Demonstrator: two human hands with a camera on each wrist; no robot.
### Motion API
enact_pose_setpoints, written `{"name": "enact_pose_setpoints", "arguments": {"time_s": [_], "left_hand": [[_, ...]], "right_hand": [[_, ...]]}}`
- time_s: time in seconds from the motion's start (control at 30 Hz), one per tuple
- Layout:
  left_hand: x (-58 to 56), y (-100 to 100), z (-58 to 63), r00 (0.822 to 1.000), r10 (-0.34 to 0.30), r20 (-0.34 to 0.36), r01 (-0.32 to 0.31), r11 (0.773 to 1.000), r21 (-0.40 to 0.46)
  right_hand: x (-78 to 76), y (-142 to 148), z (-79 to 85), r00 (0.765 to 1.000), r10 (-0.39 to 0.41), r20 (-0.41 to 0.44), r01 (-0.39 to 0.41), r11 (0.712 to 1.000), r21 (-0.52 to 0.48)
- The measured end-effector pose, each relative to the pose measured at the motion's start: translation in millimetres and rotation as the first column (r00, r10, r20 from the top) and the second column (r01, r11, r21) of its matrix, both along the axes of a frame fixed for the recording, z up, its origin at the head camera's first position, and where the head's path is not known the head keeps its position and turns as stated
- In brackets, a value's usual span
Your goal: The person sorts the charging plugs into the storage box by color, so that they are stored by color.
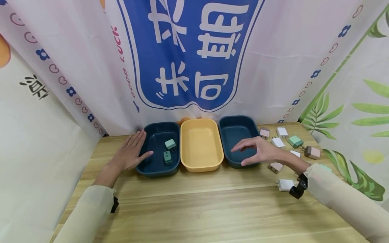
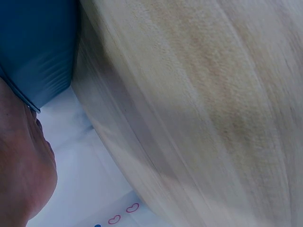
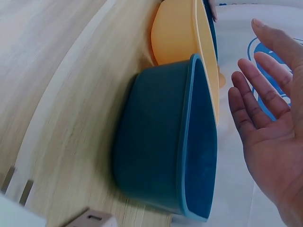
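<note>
Two green chargers (image 1: 169,151) lie in the right part of the left dark blue bin (image 1: 158,172). My left hand (image 1: 131,151) rests on that bin's left rim with its fingers extended. Over the right dark blue bin (image 1: 238,119) hovers my right hand (image 1: 258,150), its fingers loosely bent and apart from the thumb. Nothing is between those fingers, as the right wrist view of the hand (image 3: 272,106) also shows. Between the two blue bins stands a yellow bin (image 1: 202,168) with nothing in it.
Right of the bins, several chargers lie scattered on the wooden table (image 1: 194,209): white ones (image 1: 286,185), a green one (image 1: 295,141), and pink-and-brown ones (image 1: 312,152). Some sit under my right forearm. A printed curtain (image 1: 188,67) hangs directly behind the bins.
</note>
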State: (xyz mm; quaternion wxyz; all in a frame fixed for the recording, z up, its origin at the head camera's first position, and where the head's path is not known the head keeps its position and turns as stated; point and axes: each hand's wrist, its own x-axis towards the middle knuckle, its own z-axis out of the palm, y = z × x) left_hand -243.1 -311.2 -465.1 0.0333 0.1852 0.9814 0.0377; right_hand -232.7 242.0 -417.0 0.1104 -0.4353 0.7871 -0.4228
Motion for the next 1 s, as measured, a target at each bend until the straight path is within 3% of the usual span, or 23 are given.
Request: {"name": "enact_pose_setpoints", "arguments": {"time_s": [0.3, 0.57, 1.0], "left_hand": [[0.9, -1, -0.3, 1.0, 0.003, -0.002, -0.003, 1.0, 0.005], [0.1, 0, -0.9, 1.0, 0.004, -0.007, -0.004, 1.0, 0.017], [0.5, 1, 2.3, 1.0, 0.007, 0.013, -0.008, 1.0, 0.006]], "right_hand": [[4.8, 18, 2.3, 1.0, -0.016, -0.01, 0.016, 1.0, 0.021], [9.8, 37, 6.1, 0.995, -0.088, -0.041, 0.091, 0.993, 0.081], [13.8, 70, 9.8, 0.989, -0.145, -0.034, 0.148, 0.982, 0.117]]}}
